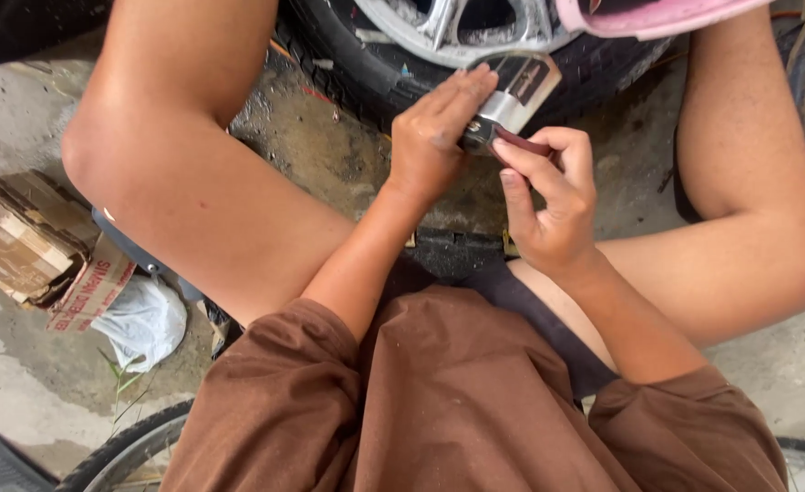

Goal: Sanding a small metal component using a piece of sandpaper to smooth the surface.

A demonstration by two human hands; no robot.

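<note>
Fingers of the left hand [434,137] and right hand [548,196] pinch a small silvery strip [512,96] between them, steadied just before the tyre [366,68] beyond both hands.

The small tool [512,100] pinched between the left hand [434,137] and the right hand [548,196] has a bright, smooth metal body that reflects the light, with a darker, matt maroon handle. The tyre [366,73] beyond it is black rubber, dull and dusty, with a coarse tread. Its wheel rim [448,27] is cast metal, silvery but scuffed and grimy. The floor [20,118] is rough grey concrete, stained dark and damp under the tyre. The stacked cardboard [29,237] is brown, frayed, matt paper. Beside it lies a crumpled white plastic bag [143,319], faintly glossy. The shirt [457,401] is soft brown cloth, matt.
</note>
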